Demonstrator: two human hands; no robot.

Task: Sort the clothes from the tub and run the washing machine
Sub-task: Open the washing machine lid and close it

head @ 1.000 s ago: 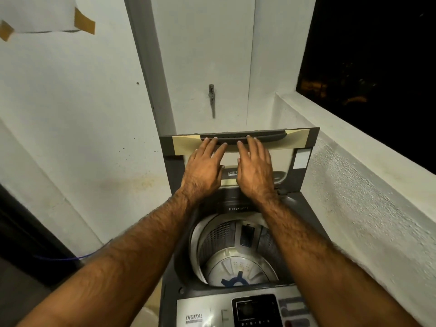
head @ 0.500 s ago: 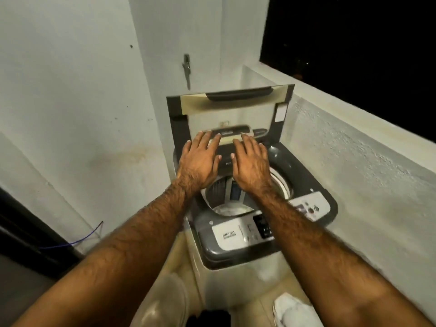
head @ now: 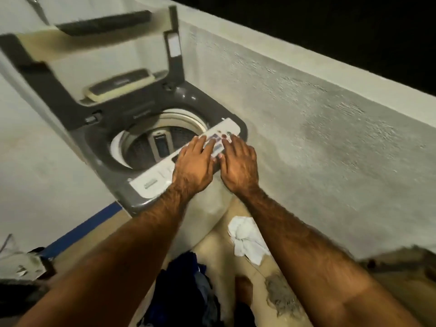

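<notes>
Head view, blurred by motion. Both hands are released and hold nothing. The left hand (head: 192, 166) and right hand (head: 239, 169) lie flat, fingers extended, side by side over the control panel (head: 151, 184) of the washing machine (head: 111, 171). I cannot tell whether the palms press the panel or hover just above it. Beyond the fingertips the lid (head: 44, 74) stands raised and the drum (head: 144, 149) is open; I see no garment in it. The clothes are down on the floor (head: 217, 260), below the wrists. A white cloth (head: 247, 241) lies under the right forearm, and a heap of dark clothes (head: 186, 291) sits nearer me, between the two forearms.

Assessment: the machine is ready and loading has not begun, so the step in hand is sorting.

Recommendations:
- Keep weight off the panel so no button is pressed by accident.
- Take the hands down to the floor heap and keep the white piece apart from the dark ones.
- Load one group only, dropped loosely around the drum rather than in a lump.
- Shut the lid fully, and only then touch the buttons beside the right fingertips.
</notes>
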